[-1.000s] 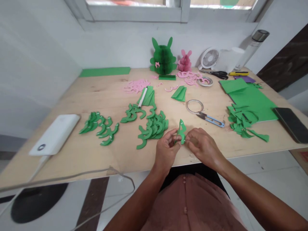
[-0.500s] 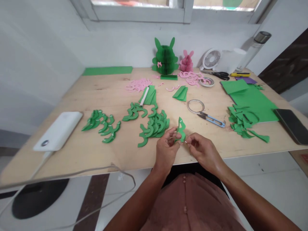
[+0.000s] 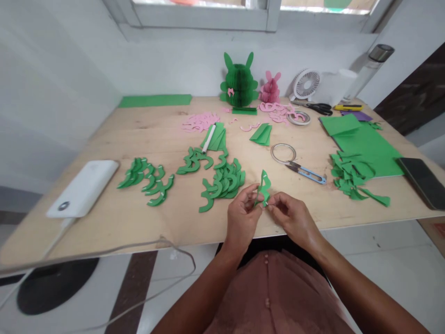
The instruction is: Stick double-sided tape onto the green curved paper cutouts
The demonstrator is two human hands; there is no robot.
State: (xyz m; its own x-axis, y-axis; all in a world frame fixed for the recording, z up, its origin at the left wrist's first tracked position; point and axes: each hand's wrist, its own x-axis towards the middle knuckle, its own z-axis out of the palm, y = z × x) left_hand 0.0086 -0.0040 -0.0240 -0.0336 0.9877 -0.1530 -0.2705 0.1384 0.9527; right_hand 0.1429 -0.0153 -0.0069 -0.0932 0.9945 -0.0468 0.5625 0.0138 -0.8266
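My left hand (image 3: 244, 214) pinches a wavy green paper piece (image 3: 265, 186) over the table's front edge. The piece stands folded or doubled and bears small white marks near its upper tip and lower end. At that lower end are the closed fingertips of my right hand (image 3: 288, 212), touching the paper. A pile of curved green cutouts (image 3: 227, 180) lies just left of my hands, with more green cutouts (image 3: 158, 185) further left, several with white strips. To the right, blue thread snips (image 3: 308, 174) lie against a tape ring (image 3: 283, 144).
At the back stand a green paper figure (image 3: 239, 86), a pink one (image 3: 270, 88) and a white fan (image 3: 306, 84). Green scraps (image 3: 351, 174), green sheets (image 3: 371, 148) and a phone (image 3: 422, 181) lie right. A white power bank (image 3: 83, 188) with a cable lies left.
The fingertips of my right hand have moved onto the lower end of the green piece, where a white bit now shows. The piece has turned and shifted slightly right.
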